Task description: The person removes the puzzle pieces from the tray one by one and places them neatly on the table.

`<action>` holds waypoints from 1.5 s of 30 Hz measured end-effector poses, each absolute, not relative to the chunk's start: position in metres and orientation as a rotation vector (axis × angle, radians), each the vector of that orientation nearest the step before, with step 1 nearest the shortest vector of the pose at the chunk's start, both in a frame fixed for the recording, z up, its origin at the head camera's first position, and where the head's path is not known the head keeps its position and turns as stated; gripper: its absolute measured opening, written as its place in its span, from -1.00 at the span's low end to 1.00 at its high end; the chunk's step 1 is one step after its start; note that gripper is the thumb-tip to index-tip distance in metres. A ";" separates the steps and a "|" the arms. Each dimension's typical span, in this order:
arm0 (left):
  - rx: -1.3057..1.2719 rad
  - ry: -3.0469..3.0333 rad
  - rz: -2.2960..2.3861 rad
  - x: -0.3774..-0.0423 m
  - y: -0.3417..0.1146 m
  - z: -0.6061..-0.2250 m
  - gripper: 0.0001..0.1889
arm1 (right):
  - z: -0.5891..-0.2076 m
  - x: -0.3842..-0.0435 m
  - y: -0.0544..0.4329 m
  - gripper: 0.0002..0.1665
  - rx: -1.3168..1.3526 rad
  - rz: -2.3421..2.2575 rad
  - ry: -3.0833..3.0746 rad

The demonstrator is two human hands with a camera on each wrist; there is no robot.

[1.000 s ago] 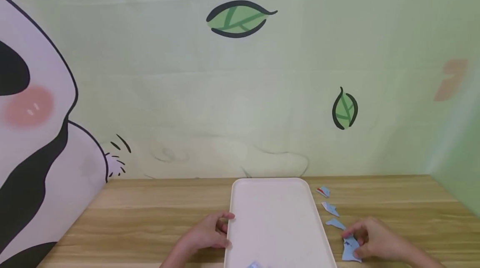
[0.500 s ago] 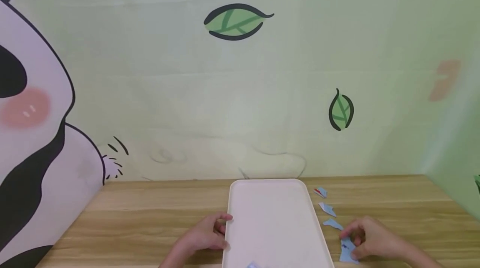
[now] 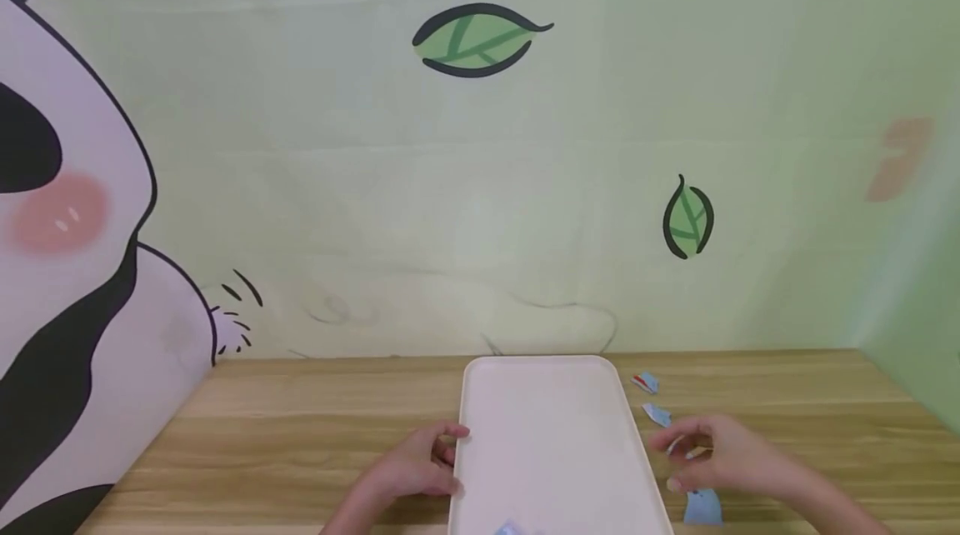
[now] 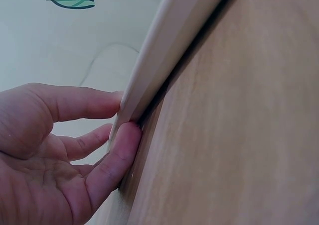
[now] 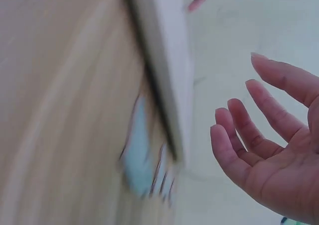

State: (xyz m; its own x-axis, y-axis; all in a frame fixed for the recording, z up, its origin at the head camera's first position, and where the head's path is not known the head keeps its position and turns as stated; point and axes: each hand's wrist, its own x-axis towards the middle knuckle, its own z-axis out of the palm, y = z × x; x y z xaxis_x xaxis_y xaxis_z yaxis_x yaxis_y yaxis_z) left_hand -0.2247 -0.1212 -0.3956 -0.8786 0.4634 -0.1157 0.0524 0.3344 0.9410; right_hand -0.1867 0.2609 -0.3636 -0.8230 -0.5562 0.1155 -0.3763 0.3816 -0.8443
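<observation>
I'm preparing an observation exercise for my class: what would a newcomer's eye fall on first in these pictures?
Probably the big cartoon panda at the head view's left, on the pale green backdrop. Below, a white tray lies on the wood-grain table, the left hand touching its left edge. Right of it, the right hand hovers by jagged light-blue pieces.

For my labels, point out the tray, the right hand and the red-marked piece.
Tray (image 3: 551, 439), head view: bare middle.
Right hand (image 3: 718, 455), head view: middle of the hand.
Red-marked piece (image 3: 646, 383), head view: its middle.
</observation>
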 end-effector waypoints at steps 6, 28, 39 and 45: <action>0.446 2.235 1.564 -0.225 -0.120 -0.394 -0.33 | -0.353 -0.185 0.227 -0.61 -0.984 -1.491 2.314; 0.452 2.251 1.557 -0.224 -0.122 -0.396 -0.35 | -0.383 -0.171 0.144 -0.57 -0.737 -1.645 1.914; 0.469 2.257 1.539 -0.227 -0.118 -0.393 -0.35 | -0.397 -0.173 0.136 -0.70 -0.751 -1.558 2.026; 0.467 2.236 1.563 -0.228 -0.119 -0.390 -0.34 | -0.398 -0.175 0.133 -0.74 -0.756 -1.533 2.070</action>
